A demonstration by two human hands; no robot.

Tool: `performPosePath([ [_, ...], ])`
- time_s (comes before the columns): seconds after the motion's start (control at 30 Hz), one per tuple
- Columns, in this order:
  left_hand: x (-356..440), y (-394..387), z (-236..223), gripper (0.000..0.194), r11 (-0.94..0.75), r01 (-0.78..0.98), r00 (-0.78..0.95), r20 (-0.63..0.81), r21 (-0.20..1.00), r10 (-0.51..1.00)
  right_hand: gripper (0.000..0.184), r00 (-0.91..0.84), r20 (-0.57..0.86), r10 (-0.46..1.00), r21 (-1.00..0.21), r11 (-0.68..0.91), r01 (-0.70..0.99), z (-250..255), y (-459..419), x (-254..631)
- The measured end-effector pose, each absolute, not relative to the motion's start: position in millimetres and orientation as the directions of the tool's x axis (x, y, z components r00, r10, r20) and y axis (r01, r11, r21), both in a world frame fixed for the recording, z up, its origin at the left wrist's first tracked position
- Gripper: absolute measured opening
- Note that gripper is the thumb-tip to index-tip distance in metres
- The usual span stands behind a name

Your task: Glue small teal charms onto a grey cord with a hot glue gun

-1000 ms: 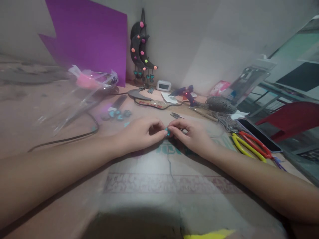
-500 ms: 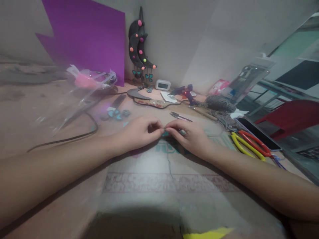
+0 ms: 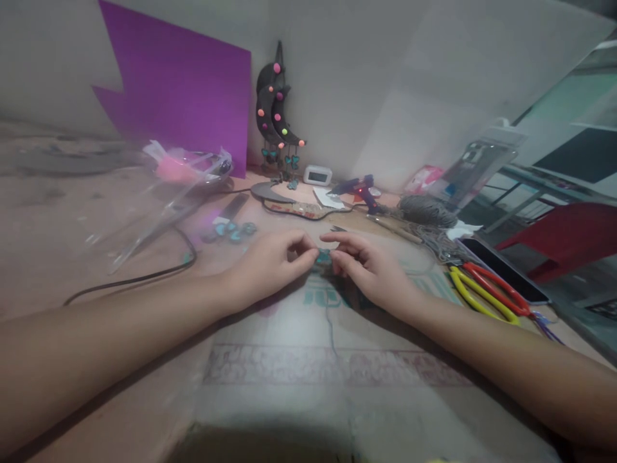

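Note:
Thumb and forefinger of my left hand [image 3: 285,260] are pinched together at the edge of a small teal piece [image 3: 324,256]. My right hand [image 3: 366,263] is just to the right of it, forefinger and thumb apart, the other fingers curled beneath. Whether the right thumb touches the piece is unclear. A thin grey strand of yarn [image 3: 330,325] runs down the surface below the hands. Left of my hands lie several teal heart-like pieces [image 3: 231,230]. The tip of a pair of snips [image 3: 337,229] shows behind my right hand.
A glue gun [image 3: 359,190] with a red light, a ball of grey yarn [image 3: 424,212], a phone [image 3: 506,270] and red-and-yellow-handled pliers [image 3: 484,294] lie to the right. Behind are a moon hanging [image 3: 272,109], a small clock [image 3: 317,175] and purple card [image 3: 187,90]. A cable [image 3: 139,278] lies left.
My right forefinger and thumb have parted, after meeting the left fingertips, and the teal piece shows more. The whole view has shifted slightly, with the scene lower in the picture.

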State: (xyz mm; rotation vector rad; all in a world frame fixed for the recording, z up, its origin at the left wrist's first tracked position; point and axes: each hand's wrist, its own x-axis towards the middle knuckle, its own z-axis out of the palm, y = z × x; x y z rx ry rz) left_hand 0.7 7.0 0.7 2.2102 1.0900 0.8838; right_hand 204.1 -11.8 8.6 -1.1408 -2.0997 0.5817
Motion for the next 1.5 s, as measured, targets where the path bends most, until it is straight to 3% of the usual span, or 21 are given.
performPosePath([
  [0.1, -0.1, 6.6, -0.8, 0.02, -0.546, 0.474, 0.46, 0.334, 0.691, 0.823, 0.028, -0.379, 0.218, 0.899, -0.8, 0.387, 0.459, 9.1, -11.1, 201.9],
  [0.2, -1.2, 6.9, -1.5, 0.02, -0.538, 0.468, 0.436, 0.346, 0.701, 0.831, 0.029, -0.393, 0.129, 0.91, -0.873, 0.293, 0.391, 9.3, -10.5, 201.1],
  [0.53, -2.4, 7.3, -2.1, 0.018, -0.54, 0.431, 0.408, 0.377, 0.723, 0.831, 0.028, -0.385, 0.145, 0.911, -0.894, 0.287, 0.343, 3.8, -8.4, 202.0],
  [0.7, -3.2, 7.9, -1.7, 0.017, -0.517, 0.419, 0.39, 0.365, 0.746, 0.845, 0.032, -0.32, 0.298, 0.899, -0.898, 0.378, 0.227, 2.3, -9.8, 207.6],
  [0.83, -2.9, 8.3, 1.6, 0.02, -0.453, 0.449, 0.333, 0.326, 0.77, 0.885, 0.035, -0.257, 0.478, 0.84, -0.816, 0.533, 0.224, -2.2, -5.3, 213.1],
  [1.03, -3.6, 13.2, 1.3, 0.021, -0.34, 0.443, 0.244, 0.254, 0.829, 0.936, 0.024, 0.031, 0.745, 0.666, -0.664, 0.738, 0.123, 11.9, 5.3, 222.5],
  [1.2, -5.1, 14.7, -0.1, 0.022, -0.325, 0.396, 0.266, 0.231, 0.859, 0.936, 0.028, 0.155, 0.811, 0.564, -0.575, 0.818, 0.032, 52.1, 8.5, 235.5],
  [1.3, -5.1, 13.7, 1.0, 0.022, -0.321, 0.399, 0.271, 0.224, 0.859, 0.936, 0.033, 0.185, 0.841, 0.508, -0.526, 0.848, 0.059, 75.3, 2.4, 239.6],
  [1.5, -4.3, 14.4, 1.0, 0.022, -0.332, 0.428, 0.273, 0.23, 0.841, 0.934, 0.027, 0.152, 0.852, 0.501, -0.515, 0.854, 0.072, 89.2, -16.3, 236.2],
])
